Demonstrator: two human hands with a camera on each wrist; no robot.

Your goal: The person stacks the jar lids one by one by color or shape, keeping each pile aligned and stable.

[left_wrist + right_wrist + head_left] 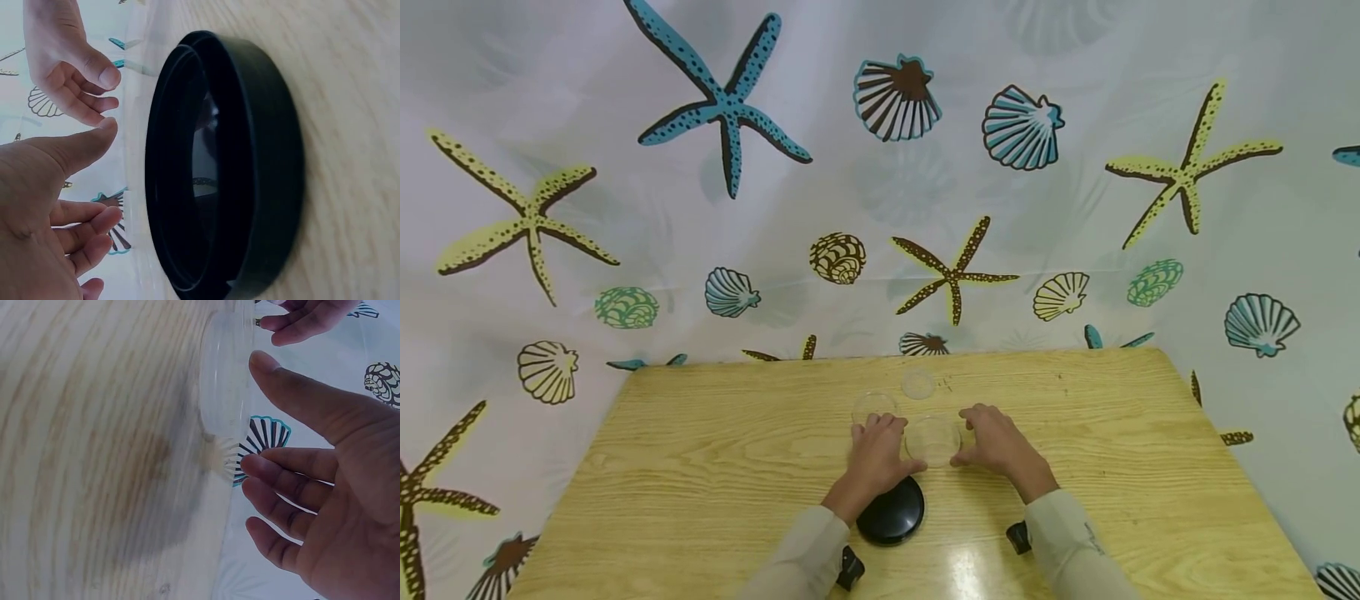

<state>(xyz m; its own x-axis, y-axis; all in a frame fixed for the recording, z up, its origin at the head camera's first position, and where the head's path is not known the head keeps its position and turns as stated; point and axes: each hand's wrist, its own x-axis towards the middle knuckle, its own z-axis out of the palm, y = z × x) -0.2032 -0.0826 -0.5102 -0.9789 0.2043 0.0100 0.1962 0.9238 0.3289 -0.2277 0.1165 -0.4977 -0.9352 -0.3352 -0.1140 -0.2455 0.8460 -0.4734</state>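
Observation:
A clear round dish-like piece (933, 442) lies on the table between both hands. My left hand (876, 450) is at its left side, fingers spread and slightly bent, holding nothing. On the other side, my right hand (1000, 446) curves loosely with its thumb near the rim; whether it touches cannot be told. The right wrist view has a low clear round container (222, 375) beyond the thumb. A black round shallow dish (891, 511) sits below the left hand; its raised rim (269, 156) fills the left wrist view's middle.
Two more clear round pieces lie farther back: one (874, 402) partly behind the left fingers, a smaller one (917, 383) near the far edge. The wooden table (715, 467) meets a white curtain (820, 192) printed with shells and starfish.

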